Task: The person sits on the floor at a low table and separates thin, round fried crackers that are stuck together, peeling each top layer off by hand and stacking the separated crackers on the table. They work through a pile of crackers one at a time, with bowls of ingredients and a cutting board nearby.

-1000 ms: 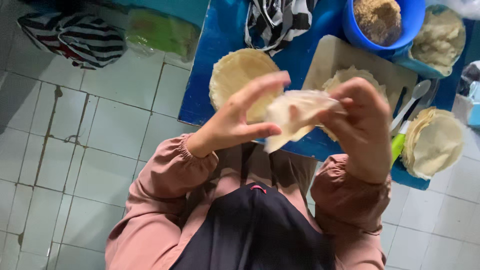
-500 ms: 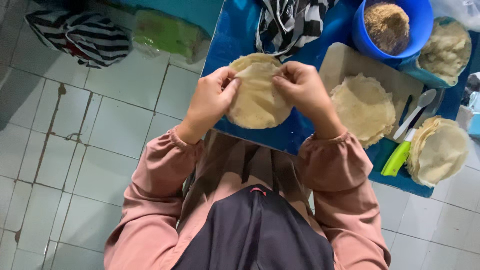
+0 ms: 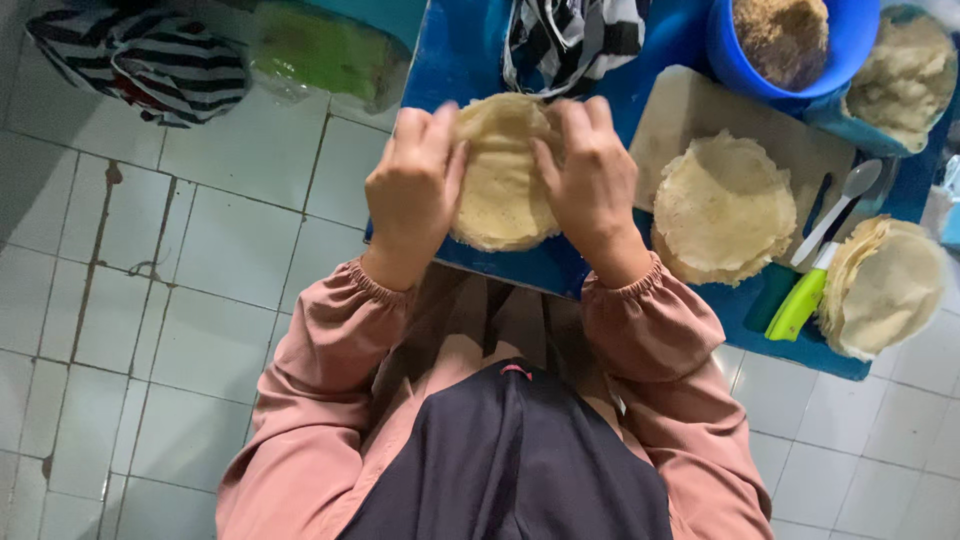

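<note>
- Nearest the camera: a dark head covering (image 3: 510, 460) and pink sleeves (image 3: 330, 380) with gathered cuffs.
- Left hand (image 3: 412, 190): fingers lie close together, curled over the left edge of a round, pale flat dough sheet (image 3: 500, 180); thumb rests on its upper face.
- Right hand (image 3: 590, 180): fingers lie close together over the right edge of the same sheet; thumb points inward across it.
- Flat dough sheet: sits between both hands, over the near edge of the blue table (image 3: 470, 60). Whether it rests on the surface cannot be told.
- Right of the hands: a light cutting board (image 3: 680, 110) bears a stack of round sheets (image 3: 725, 205).
- Beside the board: a white spoon (image 3: 840, 205) and a green-handled tool (image 3: 800, 305), lying close together.
- Far right: a second stack of sheets (image 3: 885, 285) near the table corner.
- Far side: a blue bowl (image 3: 740, 65) holding brown crumbly filling (image 3: 785, 30), and a striped cloth (image 3: 570, 40).
- Left: white tiled floor (image 3: 150, 300) with a striped bag (image 3: 150, 60).
</note>
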Demonstrator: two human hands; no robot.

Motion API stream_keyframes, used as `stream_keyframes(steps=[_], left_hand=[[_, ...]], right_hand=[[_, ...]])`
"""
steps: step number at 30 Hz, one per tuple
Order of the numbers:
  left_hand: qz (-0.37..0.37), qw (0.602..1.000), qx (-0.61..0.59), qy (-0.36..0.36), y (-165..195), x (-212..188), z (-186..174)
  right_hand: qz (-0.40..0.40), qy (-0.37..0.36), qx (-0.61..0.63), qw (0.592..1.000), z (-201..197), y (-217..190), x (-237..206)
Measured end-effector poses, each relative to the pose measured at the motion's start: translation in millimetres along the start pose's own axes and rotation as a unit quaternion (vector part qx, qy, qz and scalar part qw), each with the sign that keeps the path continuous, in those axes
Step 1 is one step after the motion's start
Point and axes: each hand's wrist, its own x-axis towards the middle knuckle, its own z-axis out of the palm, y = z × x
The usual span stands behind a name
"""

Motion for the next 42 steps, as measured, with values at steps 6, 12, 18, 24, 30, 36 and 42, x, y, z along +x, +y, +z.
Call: stream_keyframes(steps=[6,12,18,24,30,36,42], left_hand=[[0.032,0.997,0.013,0.067,5.2,-8.2,-11.7],[0.032,0.975,-0.217,0.021,44.6,-21.8,-12.6],[0.03,0.899,-0.407,-0.157,97.0,-29.0,30.1],[-0.006,0.873,-0.455,-0.174,119.8,-35.1,73.5],[-0.066,0.843,-0.465,-0.261,107.2,-49.4,88.5],[-0.085,0.774,-0.573,-0.257,103.4,-61.3,88.7],[-0.121,0.818,-0.521,-0.211,103.5,-51.0,84.2]], right_hand=[[0.02,0.053,-0.096,0.994,-52.2,17.2,-44.8],[0.142,0.06,-0.051,0.987,-70.5,60.5,-93.3],[0.227,0.144,0.303,0.914,-88.0,90.9,-106.2],[0.25,0.054,0.484,0.837,-81.0,76.5,-107.8],[0.243,0.059,0.454,0.855,-74.8,57.1,-105.5],[0.181,0.065,0.36,0.913,-64.9,53.9,-116.4],[0.257,0.123,0.563,0.776,-65.0,75.5,-115.5]])
